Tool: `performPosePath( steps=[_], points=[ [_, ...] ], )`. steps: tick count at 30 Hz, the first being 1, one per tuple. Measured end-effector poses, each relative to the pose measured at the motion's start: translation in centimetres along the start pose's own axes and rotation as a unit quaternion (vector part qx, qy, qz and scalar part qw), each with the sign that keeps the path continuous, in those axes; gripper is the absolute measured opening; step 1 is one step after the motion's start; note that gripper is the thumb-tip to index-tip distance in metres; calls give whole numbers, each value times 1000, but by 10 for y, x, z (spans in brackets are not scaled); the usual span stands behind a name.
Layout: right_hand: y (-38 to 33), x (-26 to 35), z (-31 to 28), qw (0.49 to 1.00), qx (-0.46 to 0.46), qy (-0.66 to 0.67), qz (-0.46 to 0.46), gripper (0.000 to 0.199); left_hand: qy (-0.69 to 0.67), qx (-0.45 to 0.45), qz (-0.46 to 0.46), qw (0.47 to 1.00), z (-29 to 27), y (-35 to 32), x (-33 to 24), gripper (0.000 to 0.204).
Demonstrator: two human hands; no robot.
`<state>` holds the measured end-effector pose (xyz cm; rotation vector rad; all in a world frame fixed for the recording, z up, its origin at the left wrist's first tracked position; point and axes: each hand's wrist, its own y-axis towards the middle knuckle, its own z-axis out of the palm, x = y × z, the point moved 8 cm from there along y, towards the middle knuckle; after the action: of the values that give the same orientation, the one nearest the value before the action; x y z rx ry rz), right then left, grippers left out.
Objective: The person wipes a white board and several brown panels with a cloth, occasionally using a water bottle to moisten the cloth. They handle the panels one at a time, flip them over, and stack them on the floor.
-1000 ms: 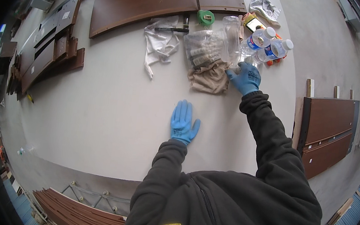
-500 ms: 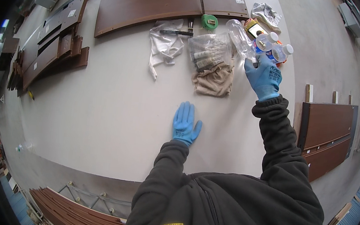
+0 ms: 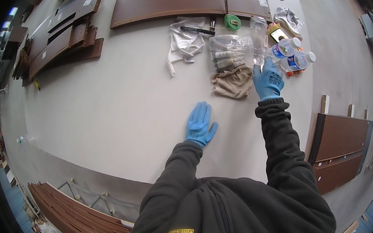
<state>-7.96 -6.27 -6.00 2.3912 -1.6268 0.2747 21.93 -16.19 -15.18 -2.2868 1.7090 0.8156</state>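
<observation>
The right hand [image 3: 269, 79], in a blue glove, reaches toward the bench's right edge with its thumb apart from its bent fingers, at the lower end of a clear plastic bottle [image 3: 257, 35]; whether it grips that bottle cannot be told. Just beyond its fingertips, near the right edge of the bench [image 3: 127, 110], are two capped bottles [image 3: 291, 55] with blue labels, close side by side. The left hand [image 3: 201, 126], gloved alike, lies palm down on the bench, fingers straight and together, thumb spread, holding nothing. Between the hands and the far edge, a crumpled brown cloth [image 3: 232, 81] touches a clear bag [image 3: 232, 52] with pale cylindrical items inside. To the left of the bag lies a white cloth [image 3: 186, 45], with a slim black tool [image 3: 197, 30] across its upper part. A green tape measure [image 3: 232, 22] sits just above the bag, against brown panels [image 3: 172, 2] along the far edge. Beside the capped bottles is a phone [image 3: 277, 35], and past it a greyish cloth [image 3: 289, 22] nearer the far right corner. More brown boards [image 3: 64, 40] are piled unevenly toward the bench's left edge.
</observation>
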Motion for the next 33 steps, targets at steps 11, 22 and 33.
performPosePath(
  steps=[11, 22, 33],
  points=[
    [45, 33, 42, 992, 77, 76, 58, 40, 2, -6, 12, 1000, -7, 1, -6, 73],
    [-55, 56, -18, 968, -110, 94, -206, 49, -12, 0, -2, 1000, -4, 0, 0, 73],
    [-77, 27, 71, 973, 32, -6, -229, 14, 6, 8, 54, 999, -11, -15, 15, 71]
  ],
)
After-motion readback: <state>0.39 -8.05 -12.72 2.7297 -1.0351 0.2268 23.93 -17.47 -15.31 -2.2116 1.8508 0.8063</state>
